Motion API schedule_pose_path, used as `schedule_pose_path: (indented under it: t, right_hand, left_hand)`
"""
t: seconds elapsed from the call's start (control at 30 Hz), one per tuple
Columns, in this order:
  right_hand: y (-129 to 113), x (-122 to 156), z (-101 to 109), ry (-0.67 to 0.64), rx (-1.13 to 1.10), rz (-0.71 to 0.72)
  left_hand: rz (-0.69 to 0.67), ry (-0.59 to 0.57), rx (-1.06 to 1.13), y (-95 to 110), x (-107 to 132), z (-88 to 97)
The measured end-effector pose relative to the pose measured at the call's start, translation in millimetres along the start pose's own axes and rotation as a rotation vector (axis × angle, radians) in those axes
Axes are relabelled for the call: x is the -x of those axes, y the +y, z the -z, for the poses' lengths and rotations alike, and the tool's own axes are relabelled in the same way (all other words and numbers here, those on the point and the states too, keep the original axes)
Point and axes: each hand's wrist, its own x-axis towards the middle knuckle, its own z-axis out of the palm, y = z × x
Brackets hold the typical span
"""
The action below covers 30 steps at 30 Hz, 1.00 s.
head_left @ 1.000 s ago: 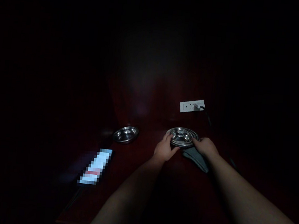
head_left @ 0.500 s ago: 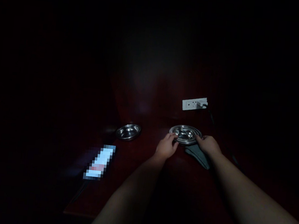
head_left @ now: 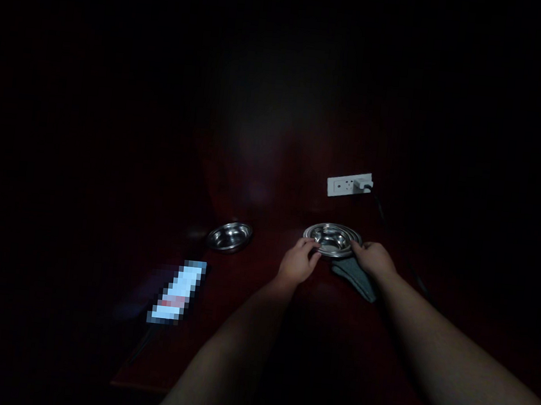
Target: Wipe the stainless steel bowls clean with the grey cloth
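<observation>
We have both hands on a stack of steel dishes [head_left: 331,253], nested one inside another, at the back right of the dark red counter [head_left: 242,290], below the wall socket [head_left: 342,186]. Our left hand [head_left: 297,261] has its fingers bent over the left rim and its thumb beside the near edge; we cannot tell whether it pinches. Our right hand [head_left: 374,260] pinches the right rim, thumb on top, its other fingertips hidden. A grey-green cloth [head_left: 356,280] pokes out at the near side of the stack; whether the dishes rest on it or hang just above, we cannot tell. To handle this well, we would keep both sides level and press evenly, since nested smooth metal could slide or rattle, and mind the cloth so that it does not drag along. A single steel bowl [head_left: 229,237] stands well apart on our left, beyond a lit phone [head_left: 177,292].
</observation>
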Motion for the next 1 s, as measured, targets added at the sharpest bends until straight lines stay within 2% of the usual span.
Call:
schedule_pose_path:
  t: [0.37, 0.57, 1.0]
  right_hand:
    - [0.0, -0.2, -0.3, -0.023, 0.002, -0.011]
    - [0.7, -1.9, -0.7, -0.042, -0.005, -0.025]
    - [-2.0, 1.3, 2.0, -0.022, -0.024, -0.047]
  left_hand:
    - [-0.003, 0.047, -0.004, -2.2, -1.6, -0.9]
    - [0.009, 0.032, 0.028, -3.0, -1.9, -1.6]
    - [-0.011, 0.063, 0.038, -2.7, -0.2, -2.5]
